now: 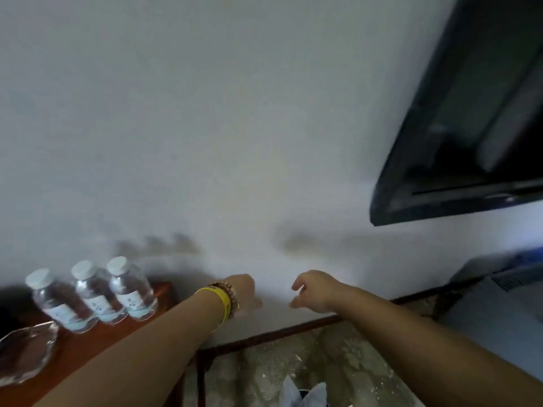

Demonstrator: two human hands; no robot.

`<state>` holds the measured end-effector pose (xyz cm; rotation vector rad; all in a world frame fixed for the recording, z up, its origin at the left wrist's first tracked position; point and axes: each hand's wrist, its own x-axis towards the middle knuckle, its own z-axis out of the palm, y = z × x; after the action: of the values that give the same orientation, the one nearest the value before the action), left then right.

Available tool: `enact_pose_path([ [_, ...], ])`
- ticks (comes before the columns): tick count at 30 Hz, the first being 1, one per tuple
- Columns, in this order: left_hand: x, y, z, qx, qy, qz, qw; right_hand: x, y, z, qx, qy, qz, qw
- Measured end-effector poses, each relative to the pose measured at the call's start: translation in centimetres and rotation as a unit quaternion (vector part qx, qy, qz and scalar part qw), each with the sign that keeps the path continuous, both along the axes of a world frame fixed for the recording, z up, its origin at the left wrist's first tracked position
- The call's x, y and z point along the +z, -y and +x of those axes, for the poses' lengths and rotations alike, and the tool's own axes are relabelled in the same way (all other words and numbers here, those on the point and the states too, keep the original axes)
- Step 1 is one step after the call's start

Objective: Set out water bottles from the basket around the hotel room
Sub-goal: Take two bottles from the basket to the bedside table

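Three clear plastic water bottles (94, 292) with white screw caps stand in a close row, all but touching, on a reddish-brown polished wooden bench (97, 345) against a plain white wall (205, 113). Each bottle carries a pale blue-and-white paper label; the print is too blurred to read. Just in front of them, cut off by the left edge, sits a clear, wavy-rimmed glass dish (26, 351).

Both bare arms reach out past the bench's end, well apart from the bottles. The left hand (246, 292), above a yellow rubber wristband (219, 302) and a string of brown beads (232, 292), is seen from the back. Its fingers fold out of sight, so their set cannot be told. The right hand (314, 292) holds nothing, its fingers (296, 284) loosely curled and a little spread.

A glossy black flat-screen television (470, 113), cropped at the right, hangs on the wall. Below it is a grey boxy appliance (493, 318), smeared by motion blur. The mottled grey stone floor (293, 356) meets a dark wooden skirting. A crumpled white shape (293, 392) at the bottom edge is hard to make out.
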<state>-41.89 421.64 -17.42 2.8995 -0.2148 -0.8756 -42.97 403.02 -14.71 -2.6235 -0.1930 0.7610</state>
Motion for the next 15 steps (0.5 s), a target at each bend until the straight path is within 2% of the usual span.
enact_pose_path([
  [3,1.6,9.7,-0.1,-0.045,0.006,-0.012,0.999,0.9,9.4,-3.9,-0.087,0.022,0.007,0.996],
  [7,3.3,24.8,-4.0,-0.145,-0.002,-0.074,0.987,1.3,22.5,-11.3,-0.196,0.054,0.002,0.979],
  [10,3.5,36.0,-9.1,-0.235,-0.026,-0.128,0.963,1.0,31.5,-17.8,-0.26,0.066,-0.016,0.963],
  [15,3.0,51.3,-17.7,-0.359,-0.057,-0.132,0.922,0.7,44.6,-29.4,-0.386,0.04,-0.059,0.92],
])
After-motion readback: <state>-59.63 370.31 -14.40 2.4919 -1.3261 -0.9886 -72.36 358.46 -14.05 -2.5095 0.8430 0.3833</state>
